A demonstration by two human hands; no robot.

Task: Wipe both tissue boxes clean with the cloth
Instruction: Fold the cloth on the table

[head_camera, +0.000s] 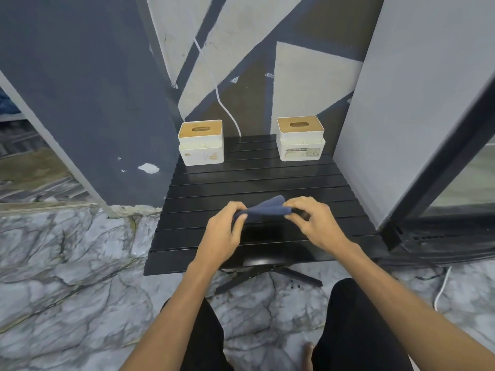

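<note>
Two white tissue boxes with wooden lids stand at the far end of a black slatted table [267,180]. The left tissue box [201,142] is at the back left corner, the right tissue box [301,139] at the back right and carries a printed label on its front. A folded dark blue cloth [266,208] is held just above the table's near half. My left hand [223,231] pinches its left end and my right hand [312,223] pinches its right end. Both boxes stand well beyond the hands, untouched.
A dark blue wall [93,103] closes in on the table's left and a grey panel [401,116] on its right. A white cable [222,100] hangs down the patterned wall behind the boxes. Marble floor [67,277] surrounds the table; my legs are below.
</note>
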